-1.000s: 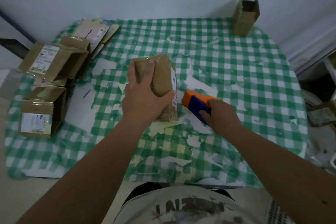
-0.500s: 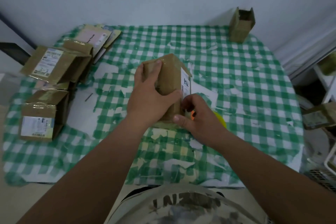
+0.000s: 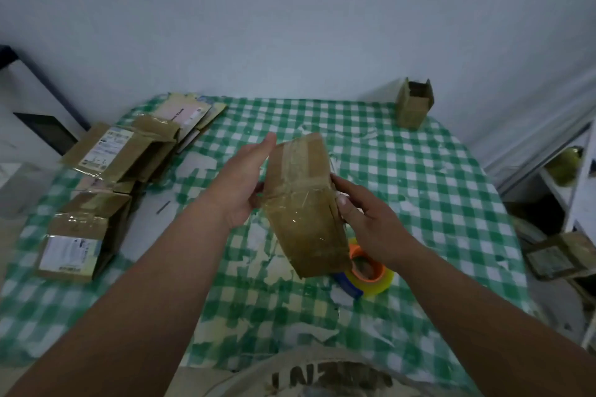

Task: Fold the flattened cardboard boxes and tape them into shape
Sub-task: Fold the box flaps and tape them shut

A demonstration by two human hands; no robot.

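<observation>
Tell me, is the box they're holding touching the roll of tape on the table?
Cannot tell. In the head view the taped box, held between the left hand and right hand, overlaps the tape roll, hiding any gap or contact.

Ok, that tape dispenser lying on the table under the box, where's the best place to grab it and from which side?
Probably the blue handle end of the tape dispenser, reached from the near side. The yellowish roll with its orange hub lies flat beside it, and the taped box held between left hand and right hand hangs over its far part, so only the near edge is free.
</observation>
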